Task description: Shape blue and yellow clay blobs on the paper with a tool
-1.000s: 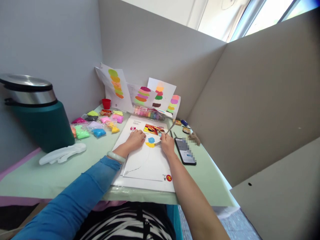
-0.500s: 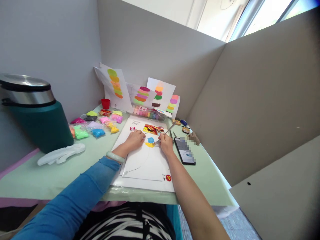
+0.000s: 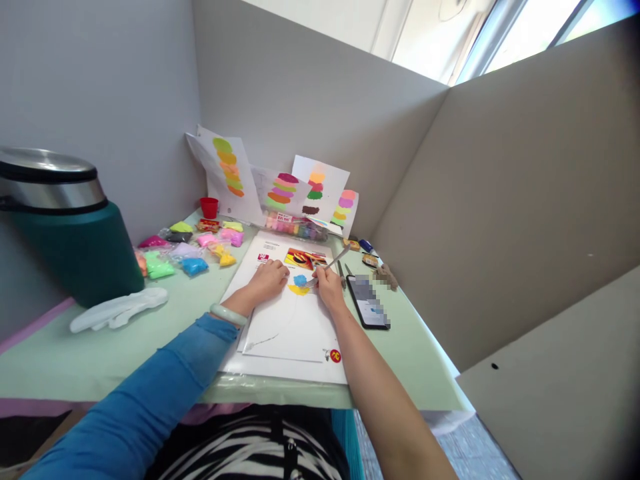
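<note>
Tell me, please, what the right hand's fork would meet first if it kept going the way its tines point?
The right hand aims the fork left, so probably the blue clay patch, then the left hand; depth is unclear.

Both arms stretched forward, converging, hands close together but apart. Left hand (image 3: pixel 269 279) palm down, fingers (image 3: pixel 278 268) loosely curled, resting flat; pale bangle at wrist, blue sleeve covering forearm to just short of it. Right hand (image 3: pixel 327 284) knuckles up, fingers closed in pinch around thin metal handle; right forearm bare, angled in from lower right.
</note>
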A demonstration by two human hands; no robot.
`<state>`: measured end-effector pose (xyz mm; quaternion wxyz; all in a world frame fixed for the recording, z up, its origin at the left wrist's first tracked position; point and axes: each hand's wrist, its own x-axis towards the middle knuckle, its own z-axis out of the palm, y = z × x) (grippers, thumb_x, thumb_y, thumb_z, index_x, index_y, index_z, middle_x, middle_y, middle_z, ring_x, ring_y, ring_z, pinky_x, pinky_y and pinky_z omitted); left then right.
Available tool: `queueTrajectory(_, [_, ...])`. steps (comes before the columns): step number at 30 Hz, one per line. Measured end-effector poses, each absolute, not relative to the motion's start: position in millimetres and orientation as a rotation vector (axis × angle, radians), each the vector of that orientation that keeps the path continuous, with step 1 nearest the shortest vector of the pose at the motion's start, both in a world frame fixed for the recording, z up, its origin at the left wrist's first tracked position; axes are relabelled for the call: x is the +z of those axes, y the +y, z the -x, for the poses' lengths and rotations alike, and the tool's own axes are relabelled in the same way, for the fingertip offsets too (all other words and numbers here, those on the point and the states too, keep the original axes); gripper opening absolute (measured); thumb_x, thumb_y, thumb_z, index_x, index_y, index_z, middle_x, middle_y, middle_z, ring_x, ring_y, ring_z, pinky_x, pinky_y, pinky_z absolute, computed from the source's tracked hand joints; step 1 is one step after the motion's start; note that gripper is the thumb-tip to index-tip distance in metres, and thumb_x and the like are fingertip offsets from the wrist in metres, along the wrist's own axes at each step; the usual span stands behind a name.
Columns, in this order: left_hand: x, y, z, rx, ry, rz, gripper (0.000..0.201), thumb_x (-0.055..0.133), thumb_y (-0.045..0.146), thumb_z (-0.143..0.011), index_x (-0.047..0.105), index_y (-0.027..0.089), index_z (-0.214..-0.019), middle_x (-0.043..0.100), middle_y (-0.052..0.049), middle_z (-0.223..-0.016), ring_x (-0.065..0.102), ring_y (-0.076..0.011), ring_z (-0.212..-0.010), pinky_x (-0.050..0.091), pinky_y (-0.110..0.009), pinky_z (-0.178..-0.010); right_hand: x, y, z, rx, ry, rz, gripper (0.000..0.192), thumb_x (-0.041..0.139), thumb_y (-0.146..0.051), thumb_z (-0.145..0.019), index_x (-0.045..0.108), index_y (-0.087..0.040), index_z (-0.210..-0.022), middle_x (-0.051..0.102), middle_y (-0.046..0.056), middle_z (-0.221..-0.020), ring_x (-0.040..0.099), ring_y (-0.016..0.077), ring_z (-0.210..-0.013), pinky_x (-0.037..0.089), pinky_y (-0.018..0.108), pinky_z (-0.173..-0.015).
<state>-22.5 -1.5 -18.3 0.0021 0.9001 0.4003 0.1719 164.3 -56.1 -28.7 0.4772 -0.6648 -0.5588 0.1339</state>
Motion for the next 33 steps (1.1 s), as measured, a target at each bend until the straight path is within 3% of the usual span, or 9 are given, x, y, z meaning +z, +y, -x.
queueTrajectory(9, [-17.7, -1.7, 22.6, 0.541, 1.252, -2.822, 0.026, 0.043, 0.025, -0.084, 0.063, 0.019, -0.100, 0.058, -0.010, -0.103, 0.049, -0.0257, -0.100, 0.039, -0.038, -0.082, -29.5, -53.9, -167.1, 0.162, -1.373, 1.789, 0.036, 0.035, -0.038, -0.086, 0.063, -0.020, -0.072, 0.061, 0.002, -0.059, 0.059, 0.0163, -0.066, 0.040, 0.023, -0.064])
queueTrajectory(16, [-19.9, 0.1, 22.5, 0.545, 1.244, -2.825, 0.027, 0.043, 0.025, -0.084, 0.062, 0.020, -0.101, 0.057, -0.010, -0.104, 0.049, -0.0256, -0.102, 0.038, -0.039, -0.084, -28.7, -56.6, -162.5, 0.301, -1.433, 1.613, 0.038, 0.035, -0.044, -0.086, 0.063, -0.019, -0.080, 0.062, 0.000, -0.061, 0.059, 0.0142, -0.063, 0.041, 0.022, -0.062])
queueTrajectory(33, [-18.2, -1.0, 21.9, 0.519, 1.261, -2.808, 0.027, 0.043, 0.025, -0.084, 0.062, 0.020, -0.102, 0.057, -0.010, -0.107, 0.048, -0.0263, -0.103, 0.039, -0.040, -0.084, -29.7, -54.5, -165.9, 0.225, -1.388, 1.724, 0.036, 0.037, -0.041, -0.085, 0.064, -0.019, -0.074, 0.062, 0.001, -0.062, 0.059, 0.0150, -0.065, 0.041, 0.022, -0.064])
